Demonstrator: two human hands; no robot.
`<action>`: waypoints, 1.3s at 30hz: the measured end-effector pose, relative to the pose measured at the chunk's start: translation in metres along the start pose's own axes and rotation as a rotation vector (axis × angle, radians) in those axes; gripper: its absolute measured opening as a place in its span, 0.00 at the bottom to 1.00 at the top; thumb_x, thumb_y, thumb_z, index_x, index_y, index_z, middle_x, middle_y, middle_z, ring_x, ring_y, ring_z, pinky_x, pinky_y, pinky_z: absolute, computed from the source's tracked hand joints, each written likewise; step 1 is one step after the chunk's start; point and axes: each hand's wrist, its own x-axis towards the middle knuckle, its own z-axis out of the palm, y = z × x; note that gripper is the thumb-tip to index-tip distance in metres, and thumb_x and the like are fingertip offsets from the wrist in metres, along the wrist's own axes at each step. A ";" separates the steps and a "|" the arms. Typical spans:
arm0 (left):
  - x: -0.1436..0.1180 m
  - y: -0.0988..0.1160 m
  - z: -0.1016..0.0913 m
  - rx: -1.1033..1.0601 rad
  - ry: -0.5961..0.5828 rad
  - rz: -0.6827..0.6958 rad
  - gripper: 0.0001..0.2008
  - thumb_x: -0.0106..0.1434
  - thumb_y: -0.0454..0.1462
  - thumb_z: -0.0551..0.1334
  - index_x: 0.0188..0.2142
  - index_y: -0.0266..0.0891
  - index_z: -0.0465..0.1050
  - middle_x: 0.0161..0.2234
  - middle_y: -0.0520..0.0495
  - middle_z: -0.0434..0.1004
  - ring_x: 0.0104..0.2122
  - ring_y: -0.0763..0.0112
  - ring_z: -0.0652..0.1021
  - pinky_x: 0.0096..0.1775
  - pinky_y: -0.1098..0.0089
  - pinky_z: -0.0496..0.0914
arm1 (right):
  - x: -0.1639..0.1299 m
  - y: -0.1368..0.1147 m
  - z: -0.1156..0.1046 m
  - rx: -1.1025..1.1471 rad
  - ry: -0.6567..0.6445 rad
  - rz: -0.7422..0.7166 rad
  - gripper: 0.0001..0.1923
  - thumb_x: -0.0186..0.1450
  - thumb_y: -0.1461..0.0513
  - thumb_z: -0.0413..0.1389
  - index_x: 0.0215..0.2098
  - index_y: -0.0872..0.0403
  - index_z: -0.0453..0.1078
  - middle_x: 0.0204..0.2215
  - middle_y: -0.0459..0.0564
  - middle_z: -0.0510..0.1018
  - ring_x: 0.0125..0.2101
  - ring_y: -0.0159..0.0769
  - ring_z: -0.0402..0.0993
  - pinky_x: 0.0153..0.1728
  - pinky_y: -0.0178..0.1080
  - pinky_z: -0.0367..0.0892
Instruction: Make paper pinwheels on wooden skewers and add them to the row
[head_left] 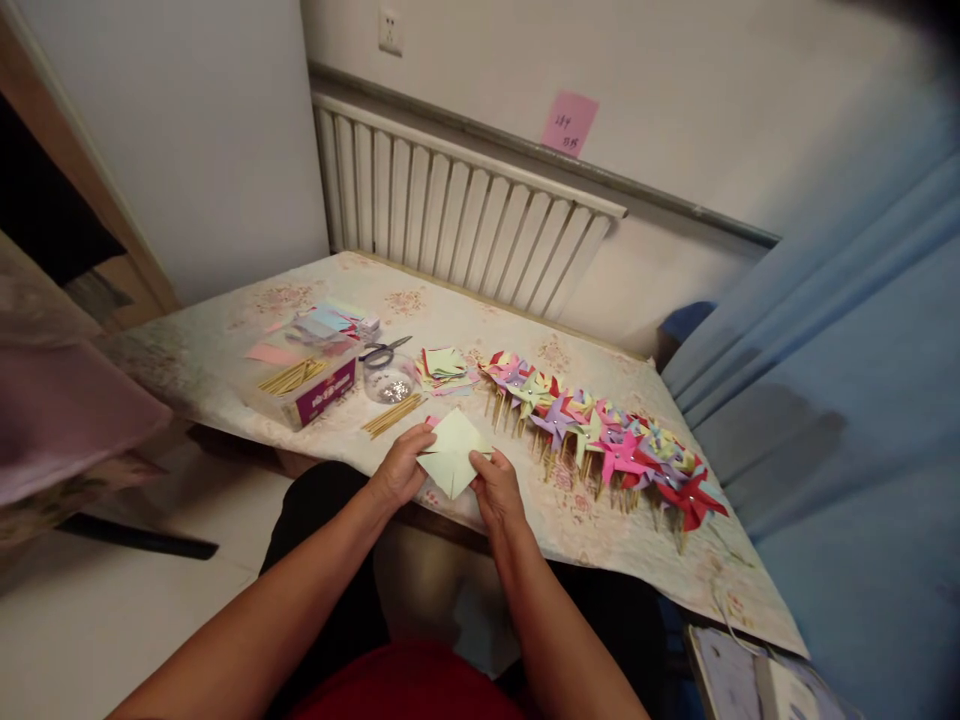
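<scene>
A pale green square of paper (452, 452) lies near the front edge of the table (225, 360), turned like a diamond. My left hand (401, 468) grips its left corner with the fingers curled over it. My right hand (496, 490) pinches its lower right edge. Just behind my left hand lies a small bundle of wooden sticks (392, 414). A row of several finished paper pinwheels (600, 430) on sticks stretches from the table's middle to its right side.
A box of sticks (304, 385), a clear round dish (388, 380), scissors (385, 350) and stacks of coloured paper squares (444, 367) sit behind the hands. A white radiator (465, 220) runs along the wall. A blue curtain (847, 400) hangs at the right.
</scene>
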 end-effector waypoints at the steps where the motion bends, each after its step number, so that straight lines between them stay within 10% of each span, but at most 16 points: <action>1: 0.000 -0.002 0.000 0.009 0.000 -0.004 0.10 0.47 0.36 0.69 0.26 0.37 0.69 0.21 0.54 0.69 0.22 0.76 0.69 0.26 0.73 0.63 | -0.001 -0.001 -0.001 -0.002 0.015 -0.010 0.17 0.45 0.59 0.69 0.31 0.56 0.72 0.26 0.46 0.79 0.24 0.32 0.73 0.26 0.35 0.70; 11: -0.016 -0.002 0.013 -0.102 -0.103 -0.121 0.32 0.58 0.61 0.55 0.43 0.36 0.72 0.42 0.36 0.79 0.44 0.54 0.78 0.42 0.58 0.72 | -0.002 -0.008 -0.010 0.022 0.163 -0.114 0.14 0.48 0.61 0.66 0.32 0.55 0.70 0.26 0.45 0.78 0.25 0.32 0.73 0.26 0.34 0.69; 20: -0.024 -0.032 0.012 -0.028 -0.060 -0.113 0.20 0.53 0.37 0.70 0.45 0.35 0.73 0.43 0.39 0.80 0.41 0.61 0.80 0.41 0.64 0.74 | 0.000 0.004 -0.010 0.066 0.239 -0.105 0.15 0.47 0.61 0.66 0.31 0.55 0.70 0.25 0.43 0.77 0.24 0.31 0.72 0.27 0.34 0.69; 39: -0.022 -0.035 0.007 0.251 0.169 -0.007 0.19 0.46 0.39 0.71 0.38 0.33 0.75 0.29 0.46 0.81 0.27 0.66 0.77 0.31 0.68 0.70 | -0.023 -0.002 -0.020 -0.123 -0.001 -0.053 0.18 0.51 0.56 0.66 0.38 0.56 0.75 0.31 0.48 0.80 0.29 0.34 0.75 0.33 0.37 0.71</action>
